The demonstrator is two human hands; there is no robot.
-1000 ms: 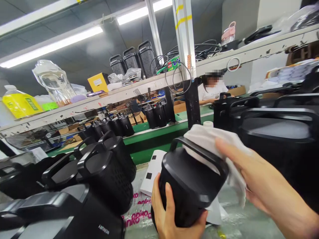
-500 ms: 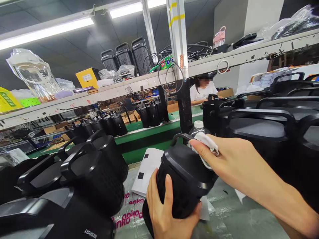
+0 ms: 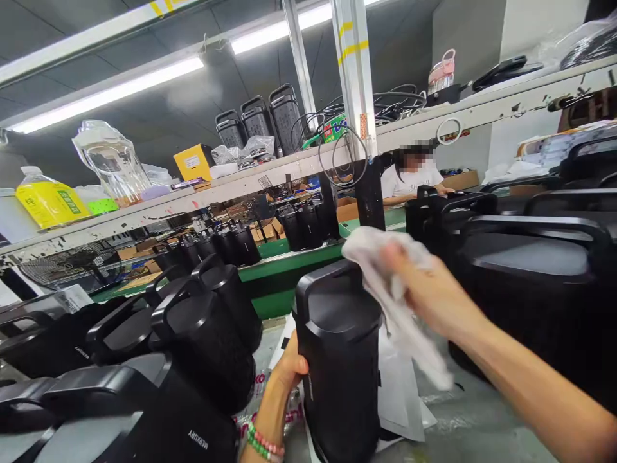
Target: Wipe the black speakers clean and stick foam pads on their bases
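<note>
A black cylindrical speaker with a carry handle stands nearly upright in front of me. My left hand grips its lower left side, thumb showing, beaded bracelets on the wrist. My right hand is closed on a white cloth and presses it against the speaker's upper right edge by the handle. The cloth's loose end hangs down to the right of the speaker.
Several black speakers lie crowded at the left and more at the right. A green conveyor carries others behind. The shelf above holds bottles, boxes and cables. Another person sits beyond. White sheets lie under the speaker.
The speaker has been turned from tilted to nearly upright. My left hand slid to its lower left side. My right hand with the cloth moved up to its top right edge.
</note>
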